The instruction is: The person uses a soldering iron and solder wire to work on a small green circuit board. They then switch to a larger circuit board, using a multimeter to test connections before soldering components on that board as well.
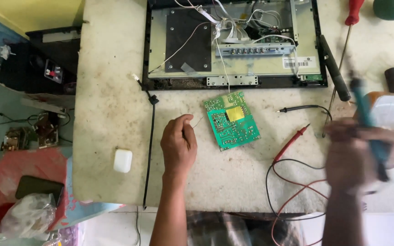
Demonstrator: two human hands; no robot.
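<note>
Green circuit board (231,120) between hands

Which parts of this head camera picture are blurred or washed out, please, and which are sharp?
Head view: the right hand and the teal-handled tool it grips are smeared by motion blur; the left hand, pinching a thin wire, and the green circuit board are sharp; light is soft and even, with the pale table slightly washed out.
</note>
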